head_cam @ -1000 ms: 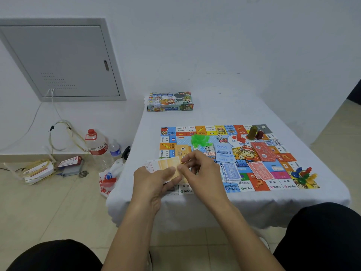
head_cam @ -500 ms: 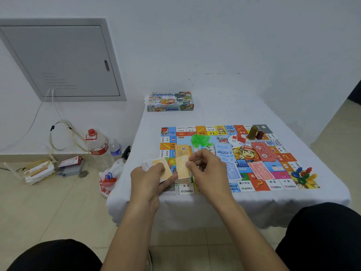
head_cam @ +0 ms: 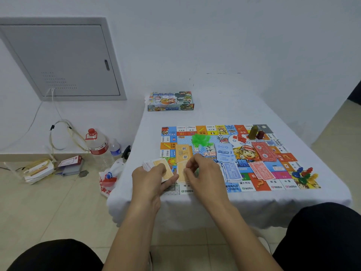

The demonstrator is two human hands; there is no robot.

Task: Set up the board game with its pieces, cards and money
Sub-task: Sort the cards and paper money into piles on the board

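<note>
The colourful game board [head_cam: 273, 130] lies flat on the white-clothed table [head_cam: 244, 106]. My left hand [head_cam: 150, 180] grips a fanned stack of play money [head_cam: 156, 165] over the board's near left corner. My right hand [head_cam: 205, 173] pinches one orange note [head_cam: 182, 174] and holds it low over the board, just in front of an orange pile [head_cam: 183, 153]. Blue piles [head_cam: 231, 171] and red piles [head_cam: 262, 151] lie on the board. Green plastic pieces [head_cam: 200, 139], red pieces [head_cam: 241, 137], a die [head_cam: 220, 137] and coloured pawns [head_cam: 304, 175] also sit on it.
The game box [head_cam: 171, 101] stands at the table's far left. On the floor left of the table are a large water bottle [head_cam: 97, 147], a small bottle [head_cam: 115, 148], a plastic bag [head_cam: 109, 178] and a heap of cables and packets [head_cam: 39, 170]. My knees frame the bottom.
My right hand pulled an orange note off the stack in my left hand and carried it to the right and down toward the board. My left hand shifted slightly left.
</note>
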